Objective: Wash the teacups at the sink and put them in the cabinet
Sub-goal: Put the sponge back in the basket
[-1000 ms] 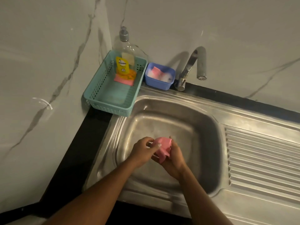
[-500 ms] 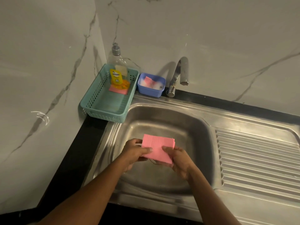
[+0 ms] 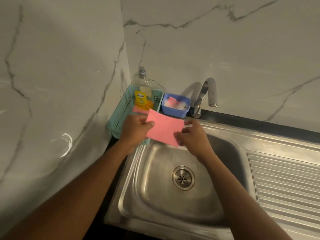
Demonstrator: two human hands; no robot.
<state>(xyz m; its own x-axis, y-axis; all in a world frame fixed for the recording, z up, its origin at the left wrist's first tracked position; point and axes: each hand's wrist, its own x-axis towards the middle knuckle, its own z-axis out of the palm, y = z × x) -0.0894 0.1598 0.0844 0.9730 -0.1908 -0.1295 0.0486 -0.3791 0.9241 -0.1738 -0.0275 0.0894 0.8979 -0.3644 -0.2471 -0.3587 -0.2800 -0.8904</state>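
Pink and flat, the cloth hangs stretched between your two hands, held up over the far left corner of the sink so that its left part hides the near end of the teal basket and its right part lies over the basin's back rim. Your left hand pinches the cloth's left edge: the thumb lies on top and the other fingers are curled beneath it. Your right hand pinches the right edge near the lower corner, fingertips drawn together on the fabric, knuckles toward you.

The steel basin sits below and in front of both forearms, its drain in the middle of the floor. The ribbed drainboard runs off to the right of it. The basket stands on the counter in the wall corner, touching the sink's left rim; a clear soap bottle with a yellow label stands upright at its far end, with a second pink piece lying at the bottle's foot. Just beside the basket on the right is a small blue tub holding something pale and pink — too blurred to name. The curved tap rises next to it, spout turned toward the basin.
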